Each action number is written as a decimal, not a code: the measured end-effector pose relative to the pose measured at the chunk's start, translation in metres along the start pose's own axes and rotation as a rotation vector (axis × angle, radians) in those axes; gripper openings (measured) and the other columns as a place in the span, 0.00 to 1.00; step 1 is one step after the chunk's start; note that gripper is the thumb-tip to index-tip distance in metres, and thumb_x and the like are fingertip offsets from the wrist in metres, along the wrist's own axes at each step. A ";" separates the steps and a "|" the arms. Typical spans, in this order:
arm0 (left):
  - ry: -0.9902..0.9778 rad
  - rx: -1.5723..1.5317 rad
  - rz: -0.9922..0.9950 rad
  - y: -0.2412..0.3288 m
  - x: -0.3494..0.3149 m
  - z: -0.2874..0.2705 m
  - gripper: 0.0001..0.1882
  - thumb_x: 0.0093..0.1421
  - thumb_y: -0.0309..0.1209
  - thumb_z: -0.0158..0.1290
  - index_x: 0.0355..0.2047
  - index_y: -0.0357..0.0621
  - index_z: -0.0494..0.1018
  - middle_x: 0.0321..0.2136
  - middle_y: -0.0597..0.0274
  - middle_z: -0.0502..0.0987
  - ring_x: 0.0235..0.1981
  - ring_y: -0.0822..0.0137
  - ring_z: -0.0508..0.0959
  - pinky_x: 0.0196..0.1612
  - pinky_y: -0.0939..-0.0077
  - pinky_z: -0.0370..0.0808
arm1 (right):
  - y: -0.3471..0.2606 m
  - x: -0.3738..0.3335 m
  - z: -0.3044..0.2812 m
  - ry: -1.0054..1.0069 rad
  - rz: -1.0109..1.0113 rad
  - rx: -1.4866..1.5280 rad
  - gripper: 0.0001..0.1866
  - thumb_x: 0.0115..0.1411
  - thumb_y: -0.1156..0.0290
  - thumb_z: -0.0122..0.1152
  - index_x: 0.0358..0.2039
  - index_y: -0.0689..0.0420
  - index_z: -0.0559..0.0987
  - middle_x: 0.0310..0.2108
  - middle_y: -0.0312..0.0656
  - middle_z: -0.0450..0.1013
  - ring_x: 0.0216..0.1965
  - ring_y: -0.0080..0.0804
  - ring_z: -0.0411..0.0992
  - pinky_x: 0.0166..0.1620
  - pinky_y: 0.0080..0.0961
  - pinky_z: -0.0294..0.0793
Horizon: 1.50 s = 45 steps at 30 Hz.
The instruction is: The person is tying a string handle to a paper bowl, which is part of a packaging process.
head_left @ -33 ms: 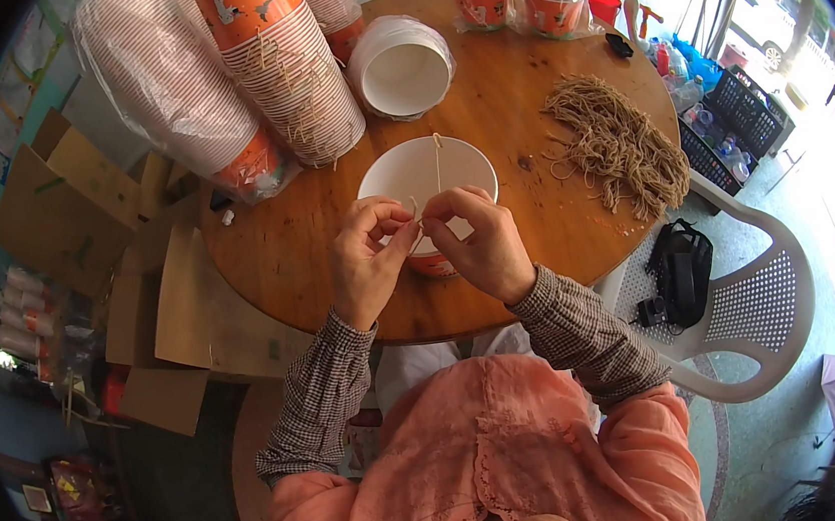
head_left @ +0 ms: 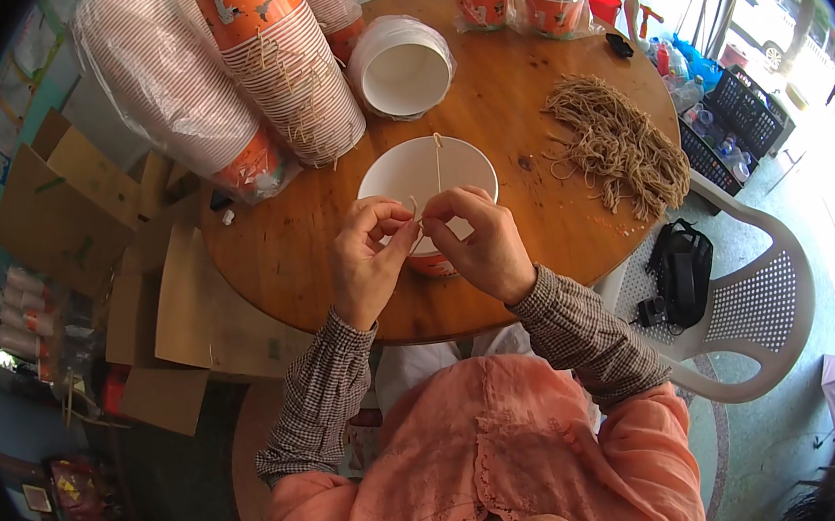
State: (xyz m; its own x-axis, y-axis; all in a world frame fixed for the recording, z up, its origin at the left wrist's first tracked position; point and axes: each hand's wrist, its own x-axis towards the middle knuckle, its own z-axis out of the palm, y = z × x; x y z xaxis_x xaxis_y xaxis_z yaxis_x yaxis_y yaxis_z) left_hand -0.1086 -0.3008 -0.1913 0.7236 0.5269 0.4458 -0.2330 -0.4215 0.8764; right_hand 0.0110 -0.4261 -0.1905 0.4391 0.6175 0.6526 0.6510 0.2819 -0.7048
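A paper bucket (head_left: 379, 176), white inside and orange outside, stands near the table's front edge. Tied at its far rim, a thin beige string (head_left: 438, 163) stretches across the opening toward me. At the near rim my left hand (head_left: 369, 255) pinches a short end of this string between thumb and fingertips. My right hand (head_left: 484, 239) is closed in a pinch on the string as well, its fingertips almost touching the left ones. Both hands hide part of the near rim, so how the string meets it cannot be made out.
The round wooden table (head_left: 523, 210) carries a pile of twine strings (head_left: 617, 141) at right. Tall stacks of orange-and-white buckets (head_left: 296, 91) stand far left, beside a plastic-wrapped bucket stack (head_left: 408, 76). A white plastic chair (head_left: 759, 308) holds a black bag (head_left: 685, 270). Cardboard boxes (head_left: 175, 304) lie left.
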 end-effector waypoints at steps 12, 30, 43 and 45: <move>-0.025 0.133 0.034 0.012 0.001 0.002 0.05 0.58 0.21 0.56 0.36 0.37 0.77 0.38 0.63 0.73 0.33 0.76 0.77 0.30 0.85 0.75 | 0.002 0.000 -0.001 0.000 -0.022 -0.005 0.05 0.54 0.79 0.62 0.33 0.59 0.77 0.29 0.40 0.77 0.36 0.36 0.75 0.39 0.29 0.76; -0.237 -0.338 -0.441 0.024 0.013 -0.022 0.11 0.64 0.28 0.50 0.42 0.33 0.74 0.35 0.63 0.78 0.39 0.76 0.75 0.46 0.84 0.70 | -0.006 0.000 -0.007 -0.098 -0.133 0.072 0.07 0.56 0.78 0.61 0.36 0.58 0.76 0.33 0.41 0.78 0.38 0.38 0.76 0.55 0.36 0.66; -0.265 -0.117 -0.351 0.022 0.007 -0.015 0.08 0.60 0.18 0.53 0.40 0.33 0.74 0.40 0.65 0.73 0.37 0.76 0.76 0.45 0.82 0.75 | 0.006 -0.001 -0.002 -0.004 -0.066 0.028 0.04 0.55 0.78 0.63 0.31 0.61 0.79 0.28 0.39 0.76 0.35 0.33 0.74 0.40 0.26 0.74; -0.196 -0.028 -0.144 0.013 0.006 -0.016 0.07 0.60 0.22 0.55 0.39 0.36 0.74 0.37 0.65 0.75 0.35 0.78 0.75 0.36 0.85 0.74 | 0.005 -0.002 -0.003 -0.014 -0.052 0.019 0.04 0.54 0.78 0.63 0.31 0.61 0.78 0.29 0.39 0.77 0.35 0.34 0.74 0.41 0.27 0.74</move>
State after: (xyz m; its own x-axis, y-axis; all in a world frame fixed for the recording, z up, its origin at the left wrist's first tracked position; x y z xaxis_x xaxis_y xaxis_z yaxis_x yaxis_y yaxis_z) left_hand -0.1178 -0.2916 -0.1742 0.8622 0.4259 0.2743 -0.1340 -0.3305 0.9342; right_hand 0.0157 -0.4279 -0.1947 0.3965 0.6117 0.6846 0.6604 0.3279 -0.6755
